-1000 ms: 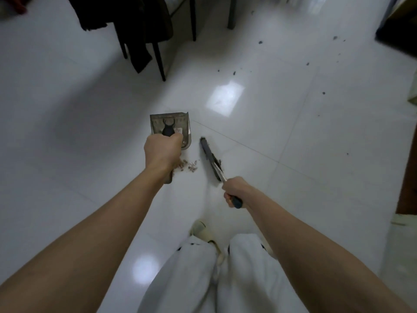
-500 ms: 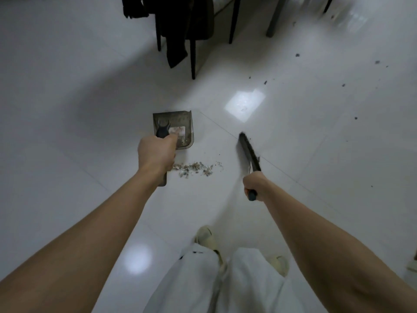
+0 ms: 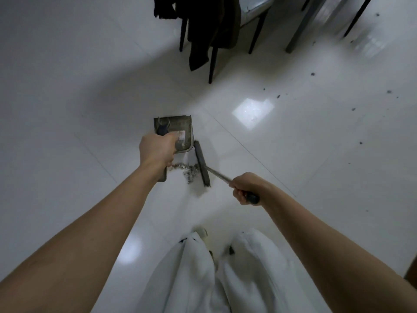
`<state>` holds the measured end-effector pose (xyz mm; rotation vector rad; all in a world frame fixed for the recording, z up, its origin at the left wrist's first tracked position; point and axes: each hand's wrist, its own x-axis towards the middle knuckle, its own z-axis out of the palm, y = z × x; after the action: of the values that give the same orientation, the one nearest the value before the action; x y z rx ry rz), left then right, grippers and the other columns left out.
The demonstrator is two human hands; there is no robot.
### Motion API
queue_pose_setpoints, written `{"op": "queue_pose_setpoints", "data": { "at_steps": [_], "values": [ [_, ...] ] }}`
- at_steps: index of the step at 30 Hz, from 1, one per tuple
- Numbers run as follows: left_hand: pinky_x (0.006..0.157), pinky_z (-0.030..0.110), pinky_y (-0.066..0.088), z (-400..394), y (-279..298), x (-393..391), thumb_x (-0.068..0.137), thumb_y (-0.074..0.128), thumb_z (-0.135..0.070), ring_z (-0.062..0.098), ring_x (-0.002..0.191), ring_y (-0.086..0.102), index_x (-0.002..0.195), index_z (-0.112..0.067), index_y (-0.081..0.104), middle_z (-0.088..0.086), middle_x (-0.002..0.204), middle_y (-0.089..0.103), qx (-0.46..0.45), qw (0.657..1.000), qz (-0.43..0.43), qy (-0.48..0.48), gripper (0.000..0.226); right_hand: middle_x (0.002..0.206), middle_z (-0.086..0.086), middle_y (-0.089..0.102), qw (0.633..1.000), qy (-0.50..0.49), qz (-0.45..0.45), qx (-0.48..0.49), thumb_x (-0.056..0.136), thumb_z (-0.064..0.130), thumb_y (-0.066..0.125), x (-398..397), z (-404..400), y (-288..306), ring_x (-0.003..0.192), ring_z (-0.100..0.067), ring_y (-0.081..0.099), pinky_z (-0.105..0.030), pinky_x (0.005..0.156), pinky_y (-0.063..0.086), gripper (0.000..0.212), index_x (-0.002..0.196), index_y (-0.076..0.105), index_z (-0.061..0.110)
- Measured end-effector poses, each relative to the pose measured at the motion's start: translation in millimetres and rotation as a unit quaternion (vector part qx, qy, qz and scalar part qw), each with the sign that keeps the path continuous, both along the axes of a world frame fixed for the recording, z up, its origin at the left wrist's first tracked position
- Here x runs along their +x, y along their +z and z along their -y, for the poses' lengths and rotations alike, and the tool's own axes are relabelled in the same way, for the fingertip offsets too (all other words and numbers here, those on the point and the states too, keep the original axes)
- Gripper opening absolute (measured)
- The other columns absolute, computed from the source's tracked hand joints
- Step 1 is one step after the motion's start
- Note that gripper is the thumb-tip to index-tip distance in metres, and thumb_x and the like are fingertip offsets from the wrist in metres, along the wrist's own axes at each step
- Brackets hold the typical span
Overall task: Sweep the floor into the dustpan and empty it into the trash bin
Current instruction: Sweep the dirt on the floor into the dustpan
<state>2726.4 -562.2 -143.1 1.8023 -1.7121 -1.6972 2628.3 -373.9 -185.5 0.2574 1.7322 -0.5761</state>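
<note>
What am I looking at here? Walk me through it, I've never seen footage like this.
There is no machine: a camera worn on a person's head looks down at their own arms and white trousers. The left hand has its grip on the dustpan handle, the pan resting on the white tiled floor. The right hand grips a broom whose dark head sits beside a small debris pile near the pan. More dark specks dot the floor farther right. A chair with dark clothing stands ahead.
</note>
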Motion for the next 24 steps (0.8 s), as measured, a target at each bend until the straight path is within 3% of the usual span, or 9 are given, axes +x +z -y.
{"op": "queue_pose_setpoints", "data": {
  "at_steps": [4, 8, 10, 13, 16, 18, 21, 24],
  "values": [
    [0.037, 0.018, 0.024, 8, 9, 11, 0.084, 0.059, -0.017, 0.014, 0.033, 0.031, 0.063, -0.012, 0.047, 0.003, 0.049, 0.041, 0.014, 0.998, 0.007, 0.053, 0.025, 0.061, -0.013, 0.053, 0.982, 0.179, -0.068, 0.010, 0.094, 0.003, 0.040, -16, 15, 14, 0.045, -0.020, 0.045, -0.026, 0.045, 0.038, 0.017, 0.083, 0.051, -0.003],
    [0.034, 0.016, 0.023, 13, 13, 21, 0.085, 0.056, -0.015, 0.013, 0.032, 0.031, 0.064, -0.012, 0.046, 0.004, 0.052, 0.041, 0.017, 0.990, 0.009, 0.142, 0.024, 0.039, -0.008, 0.052, 0.914, 0.383, -0.132, 0.036, 0.091, -0.001, 0.037, -33, 55, 12, 0.028, -0.017, 0.046, -0.018, 0.036, 0.035, 0.023, 0.071, 0.048, 0.002],
    [0.033, 0.015, 0.023, 11, 14, 24, 0.087, 0.054, -0.013, 0.011, 0.030, 0.030, 0.063, -0.012, 0.046, 0.004, 0.051, 0.040, 0.022, 0.981, 0.003, 0.191, 0.026, 0.051, -0.010, 0.052, 0.877, 0.453, -0.155, 0.032, 0.092, -0.002, 0.038, -40, 76, 6, 0.037, -0.017, 0.047, -0.021, 0.036, 0.036, 0.023, 0.071, 0.046, 0.003],
    [0.033, 0.014, 0.023, 0, 17, 26, 0.088, 0.053, -0.011, 0.010, 0.030, 0.029, 0.062, -0.012, 0.045, 0.002, 0.048, 0.039, 0.035, 0.967, -0.008, 0.254, 0.028, 0.061, -0.012, 0.052, 0.839, 0.514, -0.175, 0.024, 0.093, -0.001, 0.039, -46, 98, -11, 0.044, -0.018, 0.048, -0.024, 0.037, 0.038, 0.010, 0.093, 0.049, -0.002],
    [0.035, 0.014, 0.021, -11, 19, 31, 0.088, 0.053, -0.009, 0.011, 0.028, 0.025, 0.059, -0.013, 0.039, -0.002, 0.041, 0.033, 0.048, 0.948, -0.010, 0.313, 0.032, 0.066, -0.014, 0.052, 0.806, 0.567, -0.169, 0.014, 0.093, -0.002, 0.038, -49, 121, -30, 0.045, -0.021, 0.046, -0.022, 0.036, 0.036, 0.025, 0.115, 0.049, -0.003],
    [0.036, 0.015, 0.020, -16, 23, 33, 0.087, 0.054, -0.010, 0.011, 0.028, 0.023, 0.058, -0.014, 0.036, -0.005, 0.036, 0.030, 0.045, 0.939, -0.004, 0.341, 0.035, 0.067, -0.013, 0.050, 0.769, 0.617, -0.166, 0.008, 0.092, -0.003, 0.036, -49, 130, -38, 0.046, -0.021, 0.045, -0.023, 0.037, 0.035, 0.031, 0.121, 0.048, -0.003],
    [0.037, 0.015, 0.020, -24, 27, 39, 0.086, 0.052, -0.010, 0.011, 0.029, 0.023, 0.058, -0.015, 0.034, -0.006, 0.037, 0.030, 0.032, 0.927, 0.009, 0.374, 0.035, 0.065, -0.010, 0.047, 0.686, 0.703, -0.184, 0.012, 0.092, -0.003, 0.040, -49, 132, -39, 0.047, -0.018, 0.047, -0.027, 0.041, 0.038, 0.033, 0.124, 0.049, -0.003],
    [0.036, 0.015, 0.020, -33, 30, 47, 0.087, 0.052, -0.011, 0.011, 0.031, 0.023, 0.058, -0.015, 0.035, -0.004, 0.041, 0.031, 0.023, 0.924, 0.036, 0.379, 0.034, 0.067, -0.007, 0.042, 0.642, 0.741, -0.196, 0.010, 0.091, -0.001, 0.043, -58, 122, -37, 0.051, -0.016, 0.043, -0.027, 0.058, 0.045, 0.029, 0.119, 0.051, 0.003]
  ]
}}
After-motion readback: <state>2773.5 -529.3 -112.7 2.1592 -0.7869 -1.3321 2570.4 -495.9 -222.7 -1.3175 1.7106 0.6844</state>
